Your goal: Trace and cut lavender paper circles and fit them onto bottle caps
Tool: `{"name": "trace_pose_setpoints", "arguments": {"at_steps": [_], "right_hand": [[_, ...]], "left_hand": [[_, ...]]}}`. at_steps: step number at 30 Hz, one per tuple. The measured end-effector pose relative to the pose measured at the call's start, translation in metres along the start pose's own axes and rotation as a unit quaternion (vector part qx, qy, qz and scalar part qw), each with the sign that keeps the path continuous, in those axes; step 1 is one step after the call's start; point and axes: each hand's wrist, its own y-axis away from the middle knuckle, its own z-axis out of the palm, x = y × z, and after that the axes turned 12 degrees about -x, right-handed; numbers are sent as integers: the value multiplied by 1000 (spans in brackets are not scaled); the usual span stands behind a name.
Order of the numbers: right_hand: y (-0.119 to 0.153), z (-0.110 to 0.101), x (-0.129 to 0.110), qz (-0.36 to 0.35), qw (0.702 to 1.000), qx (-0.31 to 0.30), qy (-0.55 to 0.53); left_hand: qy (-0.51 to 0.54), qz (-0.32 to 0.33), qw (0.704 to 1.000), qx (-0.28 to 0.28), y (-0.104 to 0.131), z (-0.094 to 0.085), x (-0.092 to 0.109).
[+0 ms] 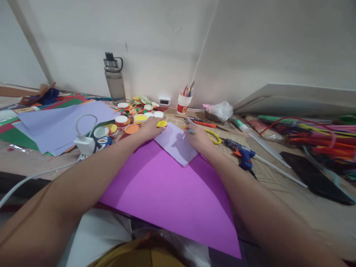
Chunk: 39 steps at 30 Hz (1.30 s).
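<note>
My left hand (pixel 150 129) rests at the upper left edge of a small lavender sheet of paper (pixel 178 146), its fingers closed around a yellow round disc (pixel 162 124). On the same sheet my right hand (pixel 198 138) is closed in a writing grip. A slim pen (pixel 190 121) sticks up from its fingers; a bit of teal shows there too, and the tip is hidden. Beneath the lavender sheet lies a large purple sheet (pixel 169 193), overhanging the table's front edge towards my lap.
Several round discs (pixel 121 120) cluster left of my hands, near a white plug (pixel 85 144) with its cable. Behind stand a water bottle (pixel 114 83) and a cup of pens (pixel 184 103). Yellow-handled scissors (pixel 213 137), a glue gun (pixel 244 155) and a black phone-like slab (pixel 317 178) lie right.
</note>
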Motion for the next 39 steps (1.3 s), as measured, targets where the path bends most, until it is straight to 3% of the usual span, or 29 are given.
{"name": "trace_pose_setpoints", "arguments": {"at_steps": [4, 7, 13, 18, 22, 27, 32, 36, 39], "right_hand": [[-5, -6, 8, 5, 992, -17, -123], [-2, -5, 9, 2, 985, -13, -170], [15, 3, 4, -122, 991, 9, -55], [24, 4, -3, -135, 990, -10, 43], [20, 5, -1, -149, 989, 2, 11], [15, 1, 2, -121, 984, 30, -125], [22, -3, 2, -89, 980, -1, -178], [27, -4, 4, -29, 979, 26, -201], [27, -8, 8, 10, 988, 56, -143]], "left_hand": [[35, 65, 997, 13, -3, 6, -1], [45, 74, 996, 25, -5, 11, -1], [81, 36, 995, 55, -1, 12, 4], [121, -8, 988, 96, 11, 20, 12], [132, -12, 987, 89, 14, 28, 19], [145, 1, 986, 81, 13, 32, 21], [153, 35, 983, 96, 14, 29, 24], [147, 46, 980, 129, 15, 13, 26], [145, 38, 976, 156, 15, -1, 21]]}}
